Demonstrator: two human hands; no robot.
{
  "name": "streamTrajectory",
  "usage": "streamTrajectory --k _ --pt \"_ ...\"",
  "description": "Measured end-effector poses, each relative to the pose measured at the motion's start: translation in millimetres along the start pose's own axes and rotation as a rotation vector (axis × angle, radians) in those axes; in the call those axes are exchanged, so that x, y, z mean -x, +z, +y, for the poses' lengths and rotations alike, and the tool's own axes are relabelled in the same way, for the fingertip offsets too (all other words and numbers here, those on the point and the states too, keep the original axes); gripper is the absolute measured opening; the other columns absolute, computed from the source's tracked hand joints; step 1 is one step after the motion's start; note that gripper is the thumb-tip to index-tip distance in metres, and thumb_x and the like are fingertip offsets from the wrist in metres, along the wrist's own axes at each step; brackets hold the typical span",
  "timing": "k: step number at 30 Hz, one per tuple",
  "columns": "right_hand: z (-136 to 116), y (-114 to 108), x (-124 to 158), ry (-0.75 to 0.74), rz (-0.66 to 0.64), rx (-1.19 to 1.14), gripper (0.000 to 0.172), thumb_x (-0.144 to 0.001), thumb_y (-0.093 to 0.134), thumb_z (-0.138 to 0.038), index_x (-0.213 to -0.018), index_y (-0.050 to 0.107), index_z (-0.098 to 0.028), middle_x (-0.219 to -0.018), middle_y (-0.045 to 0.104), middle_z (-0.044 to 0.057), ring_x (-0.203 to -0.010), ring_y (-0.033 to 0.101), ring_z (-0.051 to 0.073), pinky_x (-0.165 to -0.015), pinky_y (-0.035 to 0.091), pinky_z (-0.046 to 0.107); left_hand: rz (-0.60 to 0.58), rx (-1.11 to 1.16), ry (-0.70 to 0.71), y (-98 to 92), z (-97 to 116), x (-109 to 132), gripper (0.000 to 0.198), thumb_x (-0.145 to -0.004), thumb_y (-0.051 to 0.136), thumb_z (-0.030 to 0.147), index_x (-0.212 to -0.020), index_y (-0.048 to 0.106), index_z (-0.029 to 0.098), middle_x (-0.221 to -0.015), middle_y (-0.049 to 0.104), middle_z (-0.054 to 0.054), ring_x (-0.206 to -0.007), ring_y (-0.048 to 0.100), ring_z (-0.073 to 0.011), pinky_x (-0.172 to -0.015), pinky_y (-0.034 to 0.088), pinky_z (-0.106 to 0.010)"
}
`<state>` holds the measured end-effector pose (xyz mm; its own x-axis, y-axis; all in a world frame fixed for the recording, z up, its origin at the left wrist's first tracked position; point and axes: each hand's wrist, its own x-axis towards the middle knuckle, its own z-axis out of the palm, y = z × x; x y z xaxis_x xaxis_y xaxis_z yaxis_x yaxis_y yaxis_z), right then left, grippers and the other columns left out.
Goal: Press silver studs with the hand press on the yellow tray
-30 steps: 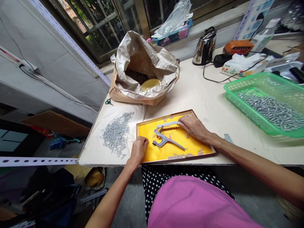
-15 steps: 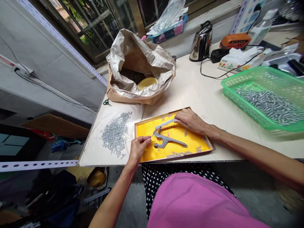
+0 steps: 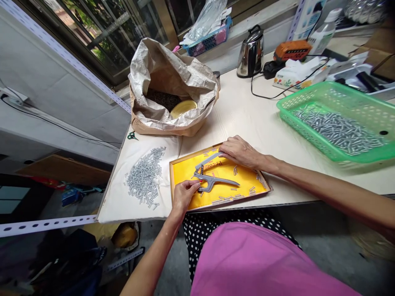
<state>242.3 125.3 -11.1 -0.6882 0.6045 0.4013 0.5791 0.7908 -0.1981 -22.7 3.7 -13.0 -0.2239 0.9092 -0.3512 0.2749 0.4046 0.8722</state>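
Observation:
A grey metal hand press tool (image 3: 212, 181) lies on a yellow tray with a wooden rim (image 3: 188, 161) near the table's front edge. My right hand (image 3: 239, 151) rests on the tool's upper handle, fingers closed over it. My left hand (image 3: 184, 193) pinches something small at the tool's jaw end; I cannot make out what. A pile of small silver metal pieces (image 3: 144, 178) lies on the white cloth just left of the tray. A few loose pieces lie inside the tray.
A crumpled paper sack (image 3: 168, 86) with dark contents and a yellow bowl stands behind the tray. A green basket (image 3: 336, 98) of silver pieces sits at right. A kettle (image 3: 249, 52), cables, an orange device and small scissors (image 3: 132, 135) lie further back.
My left hand moved right from the tray's left edge to the tool's jaw and closed into a pinch. My right hand stayed on the upper handle. The view shifted slightly.

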Motion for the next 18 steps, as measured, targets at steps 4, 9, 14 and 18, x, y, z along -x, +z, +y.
streamTrajectory --k 4,9,14,18 --pt "-1.1 -0.4 -1.5 -0.007 0.004 -0.004 0.051 -0.105 0.022 -0.048 -0.098 0.065 -0.020 -0.092 0.068 0.010 -0.085 0.049 0.023 -0.080 0.030 0.037 -0.012 -0.052 0.027 0.6 1.0 -2.3 0.025 -0.062 0.082 0.035 -0.073 0.076 0.014 -0.063 0.070 -0.003 -0.055 0.062 -0.0127 -0.056 0.048 -0.023" --pt "-1.1 5.2 -4.4 -0.007 0.010 0.003 0.046 -0.105 0.026 -0.046 -0.098 0.065 -0.021 -0.094 0.068 0.010 -0.088 0.049 0.024 -0.079 0.029 0.037 -0.137 -0.155 -0.042 -0.1 7.8 -3.9 0.023 -0.067 0.078 0.035 -0.063 0.070 0.014 -0.050 0.063 0.000 -0.044 0.054 -0.0098 -0.049 0.043 -0.020" --pt "-2.8 11.4 -7.3 0.019 0.006 0.039 0.040 -0.104 0.031 -0.043 -0.101 0.065 -0.022 -0.097 0.068 0.009 -0.089 0.048 0.024 -0.078 0.027 0.038 -0.135 -0.192 -0.110 -1.0 12.0 -4.9 0.021 -0.070 0.077 0.032 -0.065 0.068 0.014 -0.052 0.066 -0.001 -0.046 0.058 -0.0112 -0.051 0.047 -0.021" --pt "-11.0 12.0 -5.5 0.039 -0.020 0.087 0.043 -0.102 0.034 -0.049 -0.108 0.065 -0.021 -0.098 0.066 0.011 -0.090 0.046 0.026 -0.078 0.026 0.038 -0.137 -0.219 -0.128 -1.9 13.1 -5.8 0.017 -0.072 0.077 0.028 -0.065 0.069 0.014 -0.051 0.066 -0.001 -0.046 0.060 -0.0115 -0.051 0.047 -0.021"
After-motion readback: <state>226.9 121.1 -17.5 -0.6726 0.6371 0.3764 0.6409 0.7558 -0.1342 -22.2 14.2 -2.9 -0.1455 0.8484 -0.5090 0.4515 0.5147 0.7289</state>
